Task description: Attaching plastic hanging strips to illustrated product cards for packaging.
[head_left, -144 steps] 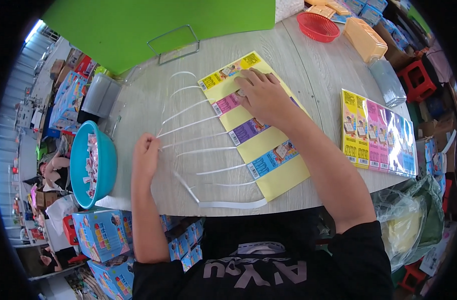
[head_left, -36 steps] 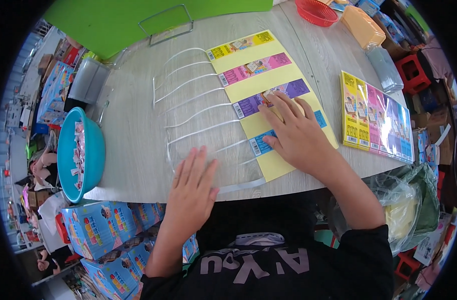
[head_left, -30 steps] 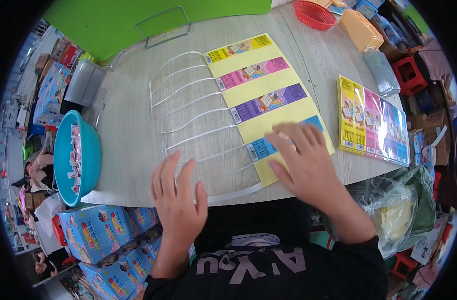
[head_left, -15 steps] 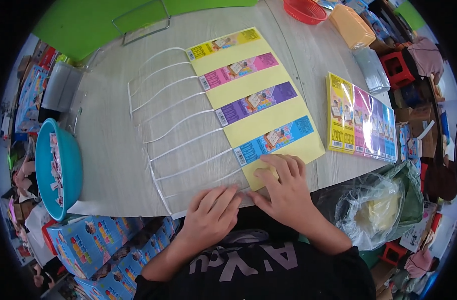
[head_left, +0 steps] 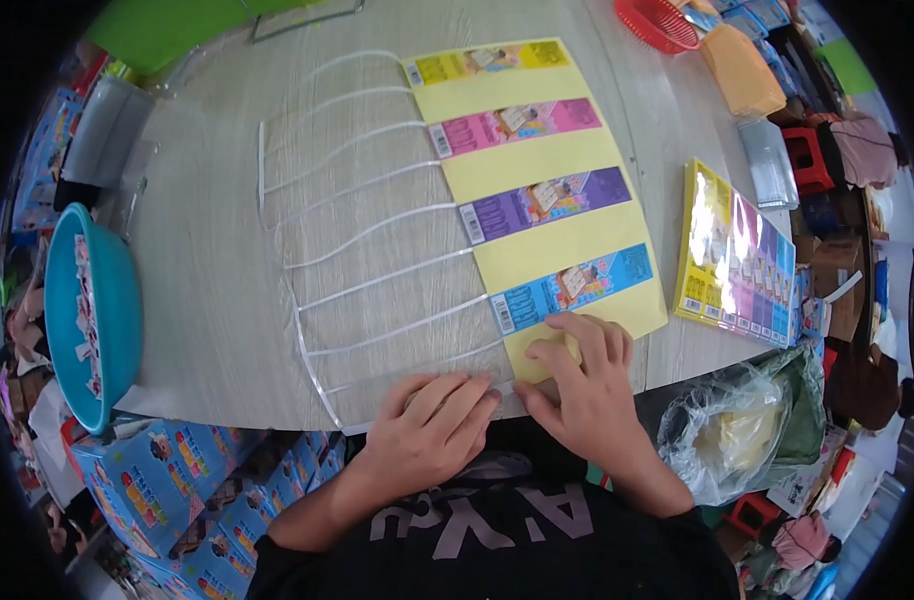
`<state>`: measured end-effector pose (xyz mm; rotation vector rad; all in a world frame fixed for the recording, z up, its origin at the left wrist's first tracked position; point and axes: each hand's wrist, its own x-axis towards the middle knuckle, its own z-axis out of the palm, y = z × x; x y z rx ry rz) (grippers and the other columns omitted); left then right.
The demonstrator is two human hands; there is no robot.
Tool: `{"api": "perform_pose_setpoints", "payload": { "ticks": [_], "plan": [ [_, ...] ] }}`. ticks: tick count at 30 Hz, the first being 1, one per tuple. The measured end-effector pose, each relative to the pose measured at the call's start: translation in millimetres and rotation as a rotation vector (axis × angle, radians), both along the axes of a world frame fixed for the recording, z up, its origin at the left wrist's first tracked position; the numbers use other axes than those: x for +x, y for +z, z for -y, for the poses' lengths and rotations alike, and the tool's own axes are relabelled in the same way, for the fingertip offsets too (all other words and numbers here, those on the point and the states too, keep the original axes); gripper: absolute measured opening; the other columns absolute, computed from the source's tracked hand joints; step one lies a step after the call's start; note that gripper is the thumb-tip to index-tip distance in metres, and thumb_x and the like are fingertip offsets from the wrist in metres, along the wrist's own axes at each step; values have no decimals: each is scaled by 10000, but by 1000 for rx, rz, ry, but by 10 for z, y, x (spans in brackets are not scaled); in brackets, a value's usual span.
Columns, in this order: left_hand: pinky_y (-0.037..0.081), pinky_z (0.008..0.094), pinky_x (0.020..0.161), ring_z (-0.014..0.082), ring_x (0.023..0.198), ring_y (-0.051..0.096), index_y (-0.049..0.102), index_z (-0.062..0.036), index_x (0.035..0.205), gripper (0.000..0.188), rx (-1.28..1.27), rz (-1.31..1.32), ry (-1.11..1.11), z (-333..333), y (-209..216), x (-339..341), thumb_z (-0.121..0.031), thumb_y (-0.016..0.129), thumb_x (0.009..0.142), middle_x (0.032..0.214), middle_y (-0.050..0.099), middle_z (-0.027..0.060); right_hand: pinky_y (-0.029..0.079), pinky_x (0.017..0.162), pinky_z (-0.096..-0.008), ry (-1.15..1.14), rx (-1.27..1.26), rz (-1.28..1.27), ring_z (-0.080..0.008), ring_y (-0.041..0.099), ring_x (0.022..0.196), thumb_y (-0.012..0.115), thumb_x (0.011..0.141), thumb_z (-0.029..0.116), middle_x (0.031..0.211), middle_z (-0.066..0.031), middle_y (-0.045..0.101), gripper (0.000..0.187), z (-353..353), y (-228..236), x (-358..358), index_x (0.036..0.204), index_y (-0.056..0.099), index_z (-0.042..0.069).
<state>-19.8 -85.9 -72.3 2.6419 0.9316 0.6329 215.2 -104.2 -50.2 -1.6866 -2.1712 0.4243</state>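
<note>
On the table lies a yellow backing sheet (head_left: pixel 537 230) with several printed stickers, among them a yellow, a pink (head_left: pixel 517 125) and a purple one (head_left: pixel 542 203), and a blue one (head_left: pixel 574 287) nearest me. A clear film (head_left: pixel 377 235) with thin white strips stretches left from its edge. My left hand (head_left: pixel 432 420) rests flat on the film's near part at the table's front edge, fingers lying close together. My right hand (head_left: pixel 589 385) lies on the sheet's near corner, below the blue sticker. Its fingers are bent, thumb apart, with nothing visibly gripped.
A turquoise basin (head_left: pixel 122 330) of small packets stands left. At right lies a glossy stack of coloured label sheets (head_left: pixel 737 255); beyond are a red basket (head_left: pixel 657 25) and an orange container (head_left: pixel 742 70). Blue printed boxes (head_left: pixel 157 480) and a plastic bag (head_left: pixel 717 430) sit below the table edge.
The view has shifted, so the sheet appears farther right and slightly higher. Both hands keep nearly the same place on the film and sheet.
</note>
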Motion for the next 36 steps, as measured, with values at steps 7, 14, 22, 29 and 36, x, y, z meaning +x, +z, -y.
{"api": "perform_pose_setpoints", "payload": {
  "ticks": [7, 14, 22, 29, 36],
  "plan": [
    [474, 391, 1007, 199, 1180, 606, 769, -120, 1123, 285, 4, -26, -21, -15, 36, 3, -183, 731, 847, 1294, 674, 18, 456, 987, -526, 25, 34, 121, -400, 566, 1197, 828, 773, 213, 1376, -158, 554, 450, 24, 74, -62, 1158, 640, 74],
    [459, 383, 1015, 188, 1186, 600, 774, -131, 1115, 293, 33, -37, -1, 32, -17, 23, -193, 742, 831, 1289, 672, 12, 523, 951, -489, 71, -22, 225, -388, 600, 1240, 804, 790, 176, 1375, -183, 561, 425, 5, 220, -129, 1156, 638, 37],
    [470, 388, 1002, 204, 1170, 610, 776, -114, 1104, 304, 34, -20, 4, 26, -24, 47, -156, 764, 803, 1279, 672, 28, 561, 939, -439, 37, 32, 318, -393, 648, 1272, 756, 802, 97, 1390, -235, 614, 377, 70, 214, -213, 1151, 668, -18],
    [475, 395, 1001, 216, 1175, 607, 789, -110, 1079, 285, 34, -12, 23, 46, -33, 56, -158, 768, 798, 1275, 675, 29, 602, 799, -351, 68, 116, 430, -367, 727, 1143, 644, 889, 74, 1257, -279, 696, 214, 67, 205, -302, 1049, 729, -39],
    [473, 381, 1012, 187, 1185, 606, 793, -119, 1095, 285, 71, -14, 35, 44, -50, 64, -204, 745, 827, 1278, 679, 26, 623, 760, -361, 49, 125, 521, -378, 737, 1144, 692, 848, 72, 1290, -279, 694, 278, 46, 217, -338, 1098, 709, -48]
  ]
}}
